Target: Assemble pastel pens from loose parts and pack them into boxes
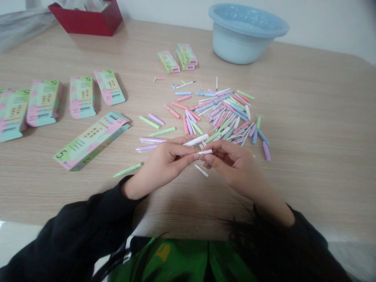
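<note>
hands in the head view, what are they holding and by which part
The left hand pinches a white pen barrel by its near end. The right hand holds a short white piece by its right end, in the fingertips.

Soft, even daylight; slight overall blur
</note>
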`<state>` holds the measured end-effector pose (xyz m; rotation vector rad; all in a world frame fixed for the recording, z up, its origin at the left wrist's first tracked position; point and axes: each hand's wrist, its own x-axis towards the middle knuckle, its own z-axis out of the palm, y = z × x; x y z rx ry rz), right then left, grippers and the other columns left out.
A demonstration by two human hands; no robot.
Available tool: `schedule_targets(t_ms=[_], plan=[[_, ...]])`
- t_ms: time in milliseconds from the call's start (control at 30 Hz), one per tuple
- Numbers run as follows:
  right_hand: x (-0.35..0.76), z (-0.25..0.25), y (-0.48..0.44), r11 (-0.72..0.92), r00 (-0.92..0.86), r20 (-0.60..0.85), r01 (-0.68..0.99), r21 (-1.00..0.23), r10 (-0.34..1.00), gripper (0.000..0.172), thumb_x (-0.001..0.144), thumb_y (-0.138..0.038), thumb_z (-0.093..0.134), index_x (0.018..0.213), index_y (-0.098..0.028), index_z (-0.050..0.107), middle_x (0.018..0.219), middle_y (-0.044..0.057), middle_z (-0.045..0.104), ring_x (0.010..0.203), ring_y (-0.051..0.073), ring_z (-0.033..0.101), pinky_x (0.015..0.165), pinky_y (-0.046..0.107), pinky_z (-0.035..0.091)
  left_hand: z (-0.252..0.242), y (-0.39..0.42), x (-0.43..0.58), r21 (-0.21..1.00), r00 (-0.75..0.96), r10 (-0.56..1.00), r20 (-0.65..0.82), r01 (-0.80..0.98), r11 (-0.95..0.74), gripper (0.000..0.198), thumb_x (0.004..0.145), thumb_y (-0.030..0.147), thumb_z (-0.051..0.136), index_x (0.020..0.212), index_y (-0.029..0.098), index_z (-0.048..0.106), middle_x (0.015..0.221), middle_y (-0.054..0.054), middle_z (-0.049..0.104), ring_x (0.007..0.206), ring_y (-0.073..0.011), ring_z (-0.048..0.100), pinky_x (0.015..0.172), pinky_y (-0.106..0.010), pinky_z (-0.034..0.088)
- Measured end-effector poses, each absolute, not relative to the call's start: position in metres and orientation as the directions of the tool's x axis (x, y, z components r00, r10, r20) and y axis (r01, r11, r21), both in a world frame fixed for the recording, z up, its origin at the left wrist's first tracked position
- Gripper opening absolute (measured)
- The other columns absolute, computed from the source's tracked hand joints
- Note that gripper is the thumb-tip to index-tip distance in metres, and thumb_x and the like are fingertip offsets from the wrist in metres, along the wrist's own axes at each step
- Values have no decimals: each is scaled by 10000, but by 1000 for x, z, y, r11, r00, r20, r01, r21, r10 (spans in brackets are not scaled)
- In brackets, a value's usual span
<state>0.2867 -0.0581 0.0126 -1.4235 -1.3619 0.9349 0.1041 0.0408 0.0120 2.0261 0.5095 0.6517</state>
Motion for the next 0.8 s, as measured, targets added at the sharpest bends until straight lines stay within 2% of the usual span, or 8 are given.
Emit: schedule_targets(t_ms=[100,300,433,567,633,667,733,800], plan=[[286,14,-58,53,149,106,323,-945,983,72,922,-235,660,918,-189,716,683,-4,719,630,139,694,605,257,567,12,41,103,841,783,571,247,119,-528,209,985,234,635,976,249,843,725,-7,655,714,-151,589,771,-260,493],[281,13,-56,42,126,86,318,-947,988,93,912,-252,681,909,-204,760,679,-2,741,626,151,713,604,268,585,8,40,100,733,780,533,329,145,-664,236,999,254,602,955,230,833,748,-21,655,796,-180,628,852,-290,516],[285,18,-58,55,106,95,331,-942,990,98,914,-220,668,854,-202,743,667,-7,722,624,141,697,592,253,575,8,41,101,763,825,494,275,125,-635,254,1017,274,569,981,225,816,837,-26,730,888,-194,665,989,-327,498],[306,27,-63,90,314,218,376,-922,924,59,903,-201,695,892,-227,747,710,0,735,635,144,700,606,261,590,11,42,100,823,845,489,218,110,-558,312,1053,272,472,1171,214,755,1155,-64,757,1100,-221,655,1096,-365,445],[317,30,-65,111,408,288,404,-908,867,53,903,-207,701,900,-231,748,735,9,737,637,150,694,605,273,593,13,42,99,858,854,487,186,101,-504,327,1052,275,466,1248,209,719,1220,-74,741,1171,-234,636,1093,-365,450],[322,31,-66,118,420,310,425,-898,853,52,903,-207,701,899,-231,747,739,12,733,635,151,688,600,276,589,14,42,99,878,859,485,163,98,-469,335,1050,282,469,1279,210,703,1169,-73,754,1156,-236,643,1066,-358,470],[327,31,-66,114,388,321,470,-875,864,57,905,-205,690,890,-230,738,734,9,719,639,150,678,595,274,576,13,42,99,916,862,495,113,102,-387,352,1050,301,475,1324,212,677,928,-53,756,1000,-223,674,946,-333,522],[326,31,-66,93,329,299,519,-850,896,70,914,-202,667,885,-229,726,721,2,703,651,148,673,609,270,558,11,42,99,949,860,504,78,90,-301,360,1050,327,485,1338,213,669,688,-8,645,757,-187,629,763,-292,529]])
